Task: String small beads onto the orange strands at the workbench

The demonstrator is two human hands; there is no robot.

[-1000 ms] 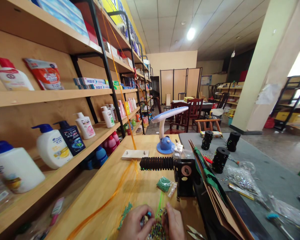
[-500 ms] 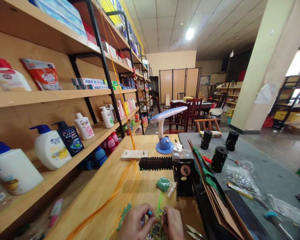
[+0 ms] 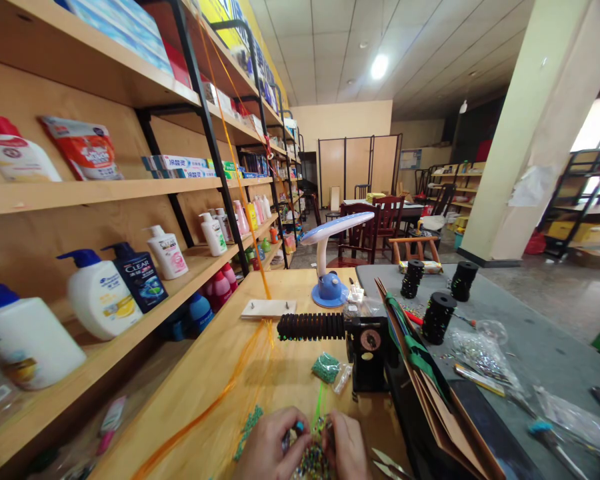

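Observation:
My left hand (image 3: 273, 443) and my right hand (image 3: 347, 448) sit close together at the bottom of the view, fingers curled around a mass of multicoloured beads on strands (image 3: 313, 460). A small silvery piece with a blue tip (image 3: 294, 432) shows between my left fingers, partly hidden. A bright green cord (image 3: 321, 403) rises from the beads. Nearby on the wooden table (image 3: 280, 380) lie a small bag of green beads (image 3: 326, 367) and a green bead strand (image 3: 247, 433). Long orange cords (image 3: 205, 413) trail to the left. Small scissors (image 3: 387, 463) lie by my right hand.
Ahead stands a black hand-cranked winder (image 3: 367, 347) with a ribbed roller. A blue desk lamp (image 3: 327, 287) stands behind it. Shelves of shampoo bottles (image 3: 100, 293) run along the left. A grey table (image 3: 530, 340) at right holds black spools and bead bags.
The whole scene has shifted slightly left in the view as my head turned a little. My hands stay around the beads with no clear change.

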